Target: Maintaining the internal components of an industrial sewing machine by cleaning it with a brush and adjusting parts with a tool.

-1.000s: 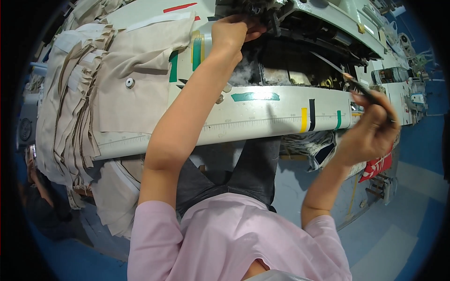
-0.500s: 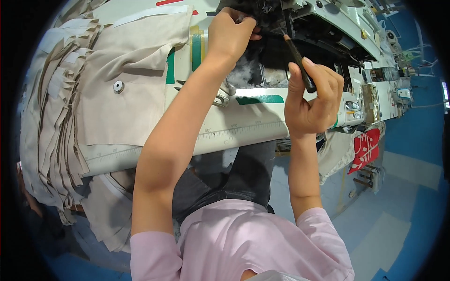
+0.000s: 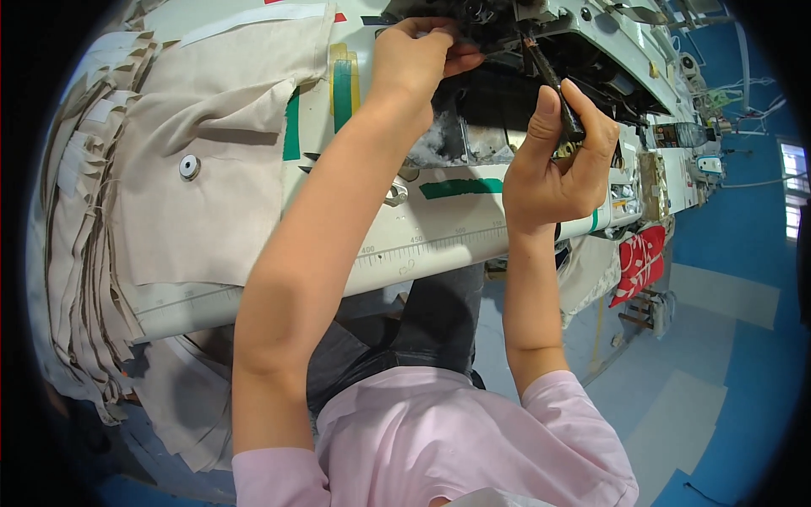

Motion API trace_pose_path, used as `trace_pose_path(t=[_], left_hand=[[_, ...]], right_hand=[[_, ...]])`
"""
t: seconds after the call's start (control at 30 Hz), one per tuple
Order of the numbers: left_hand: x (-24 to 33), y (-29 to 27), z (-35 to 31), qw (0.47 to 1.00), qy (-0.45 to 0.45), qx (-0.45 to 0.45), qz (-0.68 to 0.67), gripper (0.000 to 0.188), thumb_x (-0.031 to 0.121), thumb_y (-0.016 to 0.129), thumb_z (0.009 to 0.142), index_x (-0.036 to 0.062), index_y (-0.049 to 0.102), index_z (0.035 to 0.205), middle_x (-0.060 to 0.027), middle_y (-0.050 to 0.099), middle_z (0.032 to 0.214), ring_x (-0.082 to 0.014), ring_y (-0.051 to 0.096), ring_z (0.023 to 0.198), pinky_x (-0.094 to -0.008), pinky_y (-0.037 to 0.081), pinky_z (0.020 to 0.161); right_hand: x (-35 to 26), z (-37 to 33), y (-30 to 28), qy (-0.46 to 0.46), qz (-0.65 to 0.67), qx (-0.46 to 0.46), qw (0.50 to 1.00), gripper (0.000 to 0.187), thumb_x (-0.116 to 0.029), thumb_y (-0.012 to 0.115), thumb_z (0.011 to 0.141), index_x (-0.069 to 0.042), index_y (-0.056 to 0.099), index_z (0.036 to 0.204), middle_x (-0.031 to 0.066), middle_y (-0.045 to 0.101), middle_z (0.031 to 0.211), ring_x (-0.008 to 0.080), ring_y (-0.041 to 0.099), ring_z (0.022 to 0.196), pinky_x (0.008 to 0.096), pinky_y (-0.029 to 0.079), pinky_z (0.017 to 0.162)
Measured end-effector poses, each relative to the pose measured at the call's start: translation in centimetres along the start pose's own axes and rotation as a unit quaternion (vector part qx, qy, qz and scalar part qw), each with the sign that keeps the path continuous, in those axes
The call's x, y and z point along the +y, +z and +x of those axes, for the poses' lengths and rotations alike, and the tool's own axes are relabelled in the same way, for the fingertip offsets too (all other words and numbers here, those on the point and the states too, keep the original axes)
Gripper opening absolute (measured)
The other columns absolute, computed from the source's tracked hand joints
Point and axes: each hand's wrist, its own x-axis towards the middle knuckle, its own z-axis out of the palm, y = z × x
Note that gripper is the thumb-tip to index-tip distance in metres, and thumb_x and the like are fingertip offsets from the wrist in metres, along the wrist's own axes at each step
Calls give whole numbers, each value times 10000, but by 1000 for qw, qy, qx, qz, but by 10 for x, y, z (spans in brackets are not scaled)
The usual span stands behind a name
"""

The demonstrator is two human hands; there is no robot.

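Note:
My right hand (image 3: 557,160) grips a slim black-handled tool (image 3: 547,72) between thumb and fingers. The tool's far end reaches into the dark underside of a sewing machine (image 3: 629,55). Farther left, my left hand (image 3: 418,59) is at dark machine parts, its fingers drawn together. Whatever lies between those fingertips is hidden. Below the hands is an opening in the table with grey lint (image 3: 435,144). Metal thread snips (image 3: 395,194) lie beside my left forearm, partly covered by it.
Beige fabric pieces (image 3: 203,228) cover the table's left, with a metal bobbin (image 3: 189,167) on top and a layered stack (image 3: 72,211) beside them. A printed ruler (image 3: 414,241) runs along the front edge. A clear bottle (image 3: 683,135) and red cloth (image 3: 639,262) are at the right.
My right hand has moved up, bringing the black-handled tool's end into the machine parts. My left hand stays at the machine, its fingers shifted slightly right. The whole view has shifted a little.

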Motion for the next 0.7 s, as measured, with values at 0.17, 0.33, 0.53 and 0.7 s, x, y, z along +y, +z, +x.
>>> trace_pose_path(t=[0.17,0.33,0.53,0.7], left_hand=[[1,-1,4,999,16,8,-48,188,42,509,994,-67,573,1133,-139,675,949,-207,709,806,-284,615,752],[0,-2,3,998,-11,57,-15,189,75,541,980,-54,590,1110,-103,654,898,-139,624,681,-251,589,644],[9,0,-3,996,-56,39,-60,169,163,547,1028,30,583,1126,-32,597,901,-120,588,733,-273,555,629],[16,18,-14,999,-9,29,32,165,146,480,1037,47,596,1099,-44,610,911,-148,606,779,-294,571,669]], right_hand=[[-1,-13,3,102,32,28,994,224,-30,777,877,48,672,1059,94,705,921,196,638,778,268,485,639],[-3,-22,2,227,182,88,953,204,-37,736,919,53,641,1075,113,680,961,146,613,769,218,455,627],[6,-30,0,158,180,110,965,190,-38,693,948,55,587,1075,136,662,941,184,597,813,247,461,670],[8,-31,2,108,164,125,973,208,-45,701,941,41,574,1082,139,660,946,232,598,832,292,476,723]])
